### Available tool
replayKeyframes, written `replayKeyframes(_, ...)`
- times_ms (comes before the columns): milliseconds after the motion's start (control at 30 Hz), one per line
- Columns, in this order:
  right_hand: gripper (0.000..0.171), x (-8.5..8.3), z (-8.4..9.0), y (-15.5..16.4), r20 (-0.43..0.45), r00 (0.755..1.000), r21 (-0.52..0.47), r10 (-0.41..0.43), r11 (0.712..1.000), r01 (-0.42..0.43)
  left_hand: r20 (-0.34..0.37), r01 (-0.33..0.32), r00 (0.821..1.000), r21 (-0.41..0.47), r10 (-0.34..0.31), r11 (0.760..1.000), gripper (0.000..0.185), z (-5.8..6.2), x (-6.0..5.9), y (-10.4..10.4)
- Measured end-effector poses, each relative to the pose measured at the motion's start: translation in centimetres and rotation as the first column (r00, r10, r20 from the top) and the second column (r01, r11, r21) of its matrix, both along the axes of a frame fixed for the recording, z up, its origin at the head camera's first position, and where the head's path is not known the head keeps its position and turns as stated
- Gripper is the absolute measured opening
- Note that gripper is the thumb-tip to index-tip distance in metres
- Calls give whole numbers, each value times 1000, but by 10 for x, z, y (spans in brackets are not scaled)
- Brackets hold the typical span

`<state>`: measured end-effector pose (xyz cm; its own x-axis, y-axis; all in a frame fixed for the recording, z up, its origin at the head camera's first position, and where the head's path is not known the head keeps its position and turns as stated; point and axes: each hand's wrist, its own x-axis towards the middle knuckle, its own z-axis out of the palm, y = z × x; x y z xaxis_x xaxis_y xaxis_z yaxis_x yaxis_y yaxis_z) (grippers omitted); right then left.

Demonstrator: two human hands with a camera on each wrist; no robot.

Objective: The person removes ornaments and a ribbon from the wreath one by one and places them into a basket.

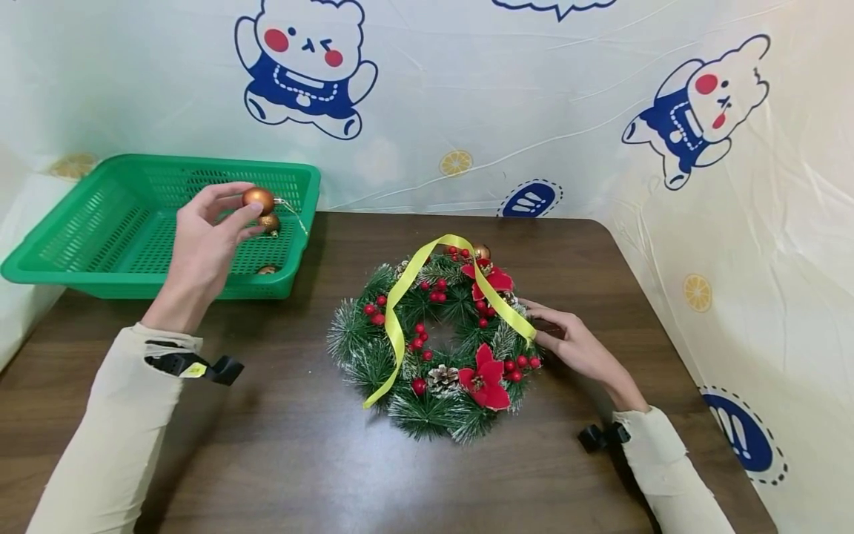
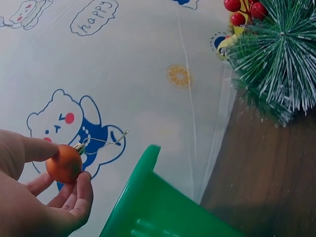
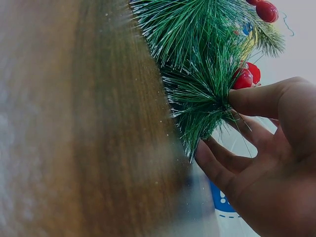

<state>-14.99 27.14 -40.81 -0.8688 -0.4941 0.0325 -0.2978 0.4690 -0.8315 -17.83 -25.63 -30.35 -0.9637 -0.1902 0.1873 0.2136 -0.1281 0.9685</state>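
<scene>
A green wreath (image 1: 434,348) with red berries, red flowers, a pinecone and a yellow ribbon (image 1: 400,304) lies flat on the dark wooden table (image 1: 300,445). My left hand (image 1: 207,237) is raised over the green basket (image 1: 87,230) and pinches an orange ball ornament (image 1: 259,199), its thin wire hanger sticking out to the right. The left wrist view shows the same ornament (image 2: 64,164) between thumb and fingers. My right hand (image 1: 567,337) rests at the wreath's right edge; in the right wrist view its thumb and fingers (image 3: 256,101) grip the needle branches (image 3: 207,94).
Two more orange ornaments (image 1: 270,222) lie in the basket near its right wall. Another orange ball (image 1: 482,252) sits on the wreath's top. A plastic sheet with cartoon prints (image 1: 467,89) lines the back and right side.
</scene>
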Motion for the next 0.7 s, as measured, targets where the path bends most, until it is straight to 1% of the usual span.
replayKeyframes(167,38,0,0,1,6,1000,-2,4,1000,-4,-21,-11,1000,30,12,999,44,0,3,-8)
replayKeyframes(233,38,-1,-1,1,7,1000,-3,4,1000,-4,-30,-22,999,30,23,999,43,0,4,-10)
replayKeyframes(367,38,-1,-1,2,6,1000,-1,6,1000,-6,-24,-52,998,2,52,999,43,-5,5,-15)
replayKeyframes(433,38,-1,-2,3,3,1000,-1,7,1000,-7,-13,-49,999,-5,49,999,44,-9,5,-16)
replayKeyframes(567,37,0,-2,2,0,1000,-4,11,1000,-11,4,-33,999,-47,33,998,44,-16,2,-17)
replayKeyframes(700,38,0,-1,1,1,1000,-7,11,1000,-11,7,-29,1000,-91,30,995,43,-19,1,-19)
